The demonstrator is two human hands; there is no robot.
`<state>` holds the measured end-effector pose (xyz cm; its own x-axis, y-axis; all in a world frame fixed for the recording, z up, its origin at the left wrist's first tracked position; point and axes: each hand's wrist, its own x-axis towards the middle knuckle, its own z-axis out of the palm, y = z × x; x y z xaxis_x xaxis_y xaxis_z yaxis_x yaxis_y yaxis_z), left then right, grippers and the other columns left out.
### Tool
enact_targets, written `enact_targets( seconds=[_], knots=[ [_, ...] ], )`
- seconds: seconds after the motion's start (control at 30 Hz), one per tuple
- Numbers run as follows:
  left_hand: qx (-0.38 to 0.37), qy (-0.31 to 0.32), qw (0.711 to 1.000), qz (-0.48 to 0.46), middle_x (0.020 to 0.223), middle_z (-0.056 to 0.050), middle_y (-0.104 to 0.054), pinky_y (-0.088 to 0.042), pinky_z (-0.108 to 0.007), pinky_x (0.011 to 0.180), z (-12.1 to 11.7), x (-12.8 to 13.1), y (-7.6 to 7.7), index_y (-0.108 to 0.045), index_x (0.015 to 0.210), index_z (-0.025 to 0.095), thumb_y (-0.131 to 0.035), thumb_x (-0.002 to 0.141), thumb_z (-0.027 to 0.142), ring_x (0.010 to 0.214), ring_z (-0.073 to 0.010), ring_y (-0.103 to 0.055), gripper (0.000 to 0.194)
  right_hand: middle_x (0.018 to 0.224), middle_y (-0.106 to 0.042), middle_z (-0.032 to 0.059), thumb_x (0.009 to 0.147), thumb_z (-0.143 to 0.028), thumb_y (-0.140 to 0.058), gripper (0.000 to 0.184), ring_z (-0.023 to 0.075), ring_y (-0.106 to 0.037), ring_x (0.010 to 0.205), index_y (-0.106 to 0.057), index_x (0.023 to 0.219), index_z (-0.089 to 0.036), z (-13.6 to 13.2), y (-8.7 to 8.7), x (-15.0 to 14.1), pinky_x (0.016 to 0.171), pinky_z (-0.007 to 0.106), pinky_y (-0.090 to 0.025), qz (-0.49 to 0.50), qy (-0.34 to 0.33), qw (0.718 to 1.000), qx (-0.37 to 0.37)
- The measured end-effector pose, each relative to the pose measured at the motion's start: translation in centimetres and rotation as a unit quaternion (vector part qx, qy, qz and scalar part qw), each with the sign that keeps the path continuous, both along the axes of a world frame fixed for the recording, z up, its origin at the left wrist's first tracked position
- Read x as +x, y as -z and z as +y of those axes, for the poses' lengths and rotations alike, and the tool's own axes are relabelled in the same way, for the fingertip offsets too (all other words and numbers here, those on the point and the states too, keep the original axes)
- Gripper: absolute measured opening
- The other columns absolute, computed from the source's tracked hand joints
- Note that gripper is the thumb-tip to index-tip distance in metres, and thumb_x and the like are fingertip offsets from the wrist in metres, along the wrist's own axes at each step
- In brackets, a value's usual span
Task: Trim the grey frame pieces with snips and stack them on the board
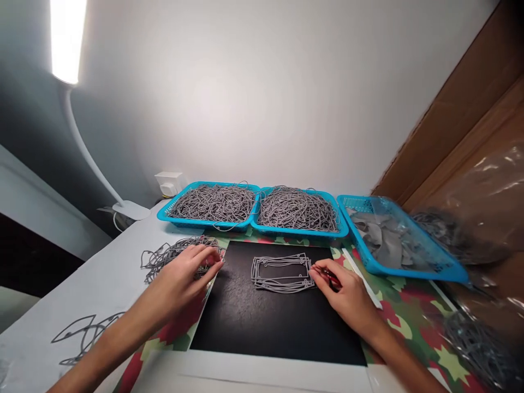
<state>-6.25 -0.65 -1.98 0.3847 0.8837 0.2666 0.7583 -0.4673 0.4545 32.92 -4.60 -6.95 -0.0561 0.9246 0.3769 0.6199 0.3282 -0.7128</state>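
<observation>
On a black mat lies a loose stack of thin grey rectangular frames, like rubber gaskets, with small loops at the corners. My right hand is at the stack's right edge, its fingers closed around a slim red tool whose kind is mostly hidden. My left hand hovers at a tangled pile of similar grey frames left of the mat. Its thumb and forefinger come together in a pinch; what they hold, if anything, is too small to make out.
Two blue baskets heaped with grey strands stand along the wall. A third blue basket holds grey flat pieces and clear plastic. Loose grey frames lie front left. A lamp rises at left; cardboard stands right.
</observation>
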Motion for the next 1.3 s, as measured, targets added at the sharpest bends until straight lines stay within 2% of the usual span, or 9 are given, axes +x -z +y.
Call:
enact_targets(
  seconds=[0.17,0.3,0.43,0.67,0.83,0.93,1.1,1.2,1.3],
  knots=[
    [0.017,-0.019,0.996,0.083,0.11,-0.006,-0.079,-0.058,-0.036,0.085,-1.9,-3.9,1.9,-0.076,0.11,0.027,-0.053,0.115,0.058,0.101,-0.0279,-0.075,0.039,0.097,-0.08,0.0033,0.115,-0.047,-0.064,0.025,0.0223,-0.079,0.083,-0.073,0.105,-0.026,-0.4,0.0,-0.9,0.07,0.031,-0.058,-0.03,-0.04,0.999,0.014],
    [0.06,-0.035,0.99,0.12,0.108,-0.006,-0.079,-0.056,-0.037,0.079,-2.3,-4.1,3.7,-0.077,0.112,0.026,-0.042,0.12,0.053,0.097,-0.0279,-0.076,0.044,0.106,-0.08,0.005,0.118,-0.047,-0.06,0.025,0.0236,-0.081,0.089,-0.073,0.121,-0.025,-0.4,0.3,-0.9,0.072,0.032,-0.058,-0.079,-0.024,0.996,0.042],
    [0.09,-0.021,0.987,0.128,0.104,-0.005,-0.08,-0.055,-0.039,0.084,-2.2,-4.0,3.8,-0.077,0.107,0.026,-0.039,0.121,0.048,0.095,-0.0283,-0.074,0.046,0.115,-0.081,0.0061,0.12,-0.044,-0.054,0.027,0.0238,-0.08,0.092,-0.073,0.129,-0.027,-0.1,0.9,-0.2,0.072,0.033,-0.058,-0.081,0.008,0.996,0.043],
    [0.09,-0.073,0.992,-0.049,0.097,-0.004,-0.076,-0.057,-0.034,0.077,-2.3,-3.6,0.2,-0.073,0.107,0.026,-0.061,0.113,0.063,0.086,-0.0245,-0.073,0.039,0.115,-0.083,0.0066,0.118,-0.05,-0.056,0.03,0.027,-0.08,0.099,-0.074,0.121,-0.027,0.3,1.7,0.8,0.079,0.036,-0.06,-0.045,0.065,0.996,0.04],
    [0.196,-0.13,0.963,-0.128,0.099,0.001,-0.075,-0.053,-0.031,0.076,-1.8,-3.3,-5.2,-0.075,0.108,0.029,-0.076,0.106,0.054,0.088,-0.0216,-0.065,0.026,0.109,-0.082,0.0068,0.116,-0.053,-0.057,0.032,0.0254,-0.077,0.09,-0.075,0.115,-0.026,0.2,1.2,0.4,0.077,0.035,-0.058,-0.032,0.062,0.997,0.043],
    [0.238,-0.137,0.948,-0.158,0.101,0.005,-0.075,-0.054,-0.029,0.082,-1.5,-2.4,-8.4,-0.08,0.112,0.031,-0.079,0.105,0.048,0.088,-0.0175,-0.065,0.019,0.081,-0.069,0.0005,0.113,-0.058,-0.063,0.036,0.0196,-0.065,0.069,-0.072,0.101,-0.024,-0.2,0.3,0.1,0.065,0.031,-0.051,-0.012,0.065,0.997,0.039],
    [0.188,0.013,0.954,-0.233,0.098,0.004,-0.079,-0.061,-0.031,0.085,-2.0,2.3,-10.1,-0.083,0.111,0.032,-0.088,0.101,0.036,0.085,-0.017,-0.07,0.012,0.067,-0.032,-0.0074,0.107,-0.067,-0.069,0.052,0.0127,-0.03,0.057,-0.068,0.082,-0.022,-1.1,-1.8,0.1,0.054,0.029,-0.03,0.122,-0.015,0.988,-0.09],
    [0.051,0.126,0.945,-0.297,0.095,0.0,-0.08,-0.062,-0.031,0.073,-2.9,6.0,-9.7,-0.083,0.11,0.03,-0.086,0.103,0.035,0.083,-0.0185,-0.072,0.009,0.069,-0.028,-0.0084,0.101,-0.07,-0.076,0.05,0.0134,-0.028,0.061,-0.082,0.107,-0.021,-1.7,-2.7,0.1,0.057,0.028,-0.029,0.159,-0.088,0.973,-0.143],
    [-0.056,0.175,0.922,-0.342,0.094,-0.003,-0.08,-0.063,-0.031,0.073,-3.7,9.3,-9.2,-0.084,0.109,0.026,-0.087,0.103,0.035,0.081,-0.0192,-0.072,0.011,0.077,-0.041,-0.0061,0.083,-0.082,-0.088,0.078,0.0136,-0.036,0.065,-0.082,0.137,-0.026,-2.3,-3.1,-0.6,0.058,0.026,-0.033,0.191,-0.17,0.951,-0.172]
  ],
)
